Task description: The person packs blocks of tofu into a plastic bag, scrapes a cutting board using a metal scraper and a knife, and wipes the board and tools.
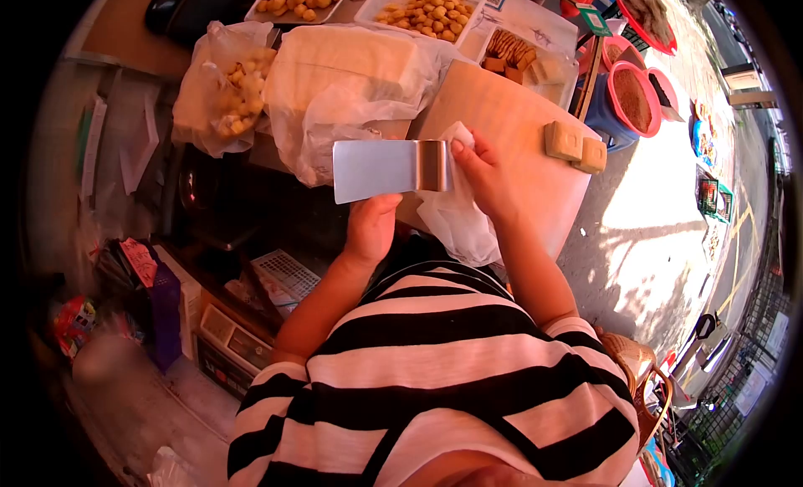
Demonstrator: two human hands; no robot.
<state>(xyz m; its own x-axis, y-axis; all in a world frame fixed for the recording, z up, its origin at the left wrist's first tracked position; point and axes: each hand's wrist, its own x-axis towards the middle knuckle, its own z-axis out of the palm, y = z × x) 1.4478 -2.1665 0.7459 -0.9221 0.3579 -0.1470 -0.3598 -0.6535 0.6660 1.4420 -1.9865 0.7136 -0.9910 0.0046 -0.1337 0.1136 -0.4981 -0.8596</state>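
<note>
A wide metal scraper (375,171) with a rolled handle end is held level in front of the striped shirt. My left hand (371,225) grips its lower edge from below, the fingers partly hidden behind the blade. At the handle end my right hand (480,171) is closed on a white cloth (456,223), which hangs down and touches the scraper. Behind lies a tan board (493,110) with two square beige blocks (575,146) near its right edge. A large pale block wrapped in clear plastic (343,73) sits beyond the scraper.
A plastic bag of yellow pieces (238,94) stands at the left. Trays of round yellow pieces (427,14) and brown slices (510,52) line the back. Red tubs (633,98) stand on the right, a wicker chair (640,361) at lower right, and a boxy device (230,340) at lower left.
</note>
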